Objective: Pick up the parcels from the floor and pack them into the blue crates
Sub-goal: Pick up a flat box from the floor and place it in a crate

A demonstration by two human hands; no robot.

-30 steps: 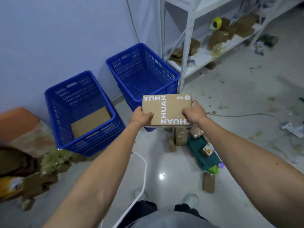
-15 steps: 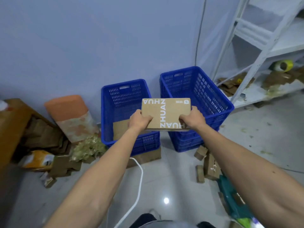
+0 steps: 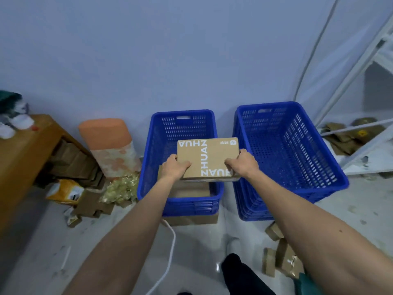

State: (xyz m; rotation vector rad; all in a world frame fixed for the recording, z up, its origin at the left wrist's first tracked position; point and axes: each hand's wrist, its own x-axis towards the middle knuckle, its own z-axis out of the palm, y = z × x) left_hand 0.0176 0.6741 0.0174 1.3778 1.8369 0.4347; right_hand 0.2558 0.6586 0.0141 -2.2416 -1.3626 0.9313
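I hold a flat brown cardboard parcel [image 3: 210, 158] with white letters over the left blue crate [image 3: 148, 167]. My left hand [image 3: 175, 167] grips its near left corner and my right hand [image 3: 241, 165] grips its near right edge. Another flat brown parcel [image 3: 189, 190] lies on the bottom of that crate, partly hidden by the held one. The right blue crate [image 3: 297, 158] stands beside it and shows only its bare mesh floor. Several small brown parcels [image 3: 280, 256] lie on the floor at the lower right.
A wooden table [image 3: 19, 158] stands at the left with cardboard scraps [image 3: 91, 205] and an orange roll [image 3: 110, 145] beside it. White metal shelving [image 3: 365, 133] with cardboard pieces is at the right. A white cable [image 3: 170, 252] runs across the floor between my arms.
The view has swung left and moved closer to the crates. The parcel in both hands has moved from between the crates to above the left crate.
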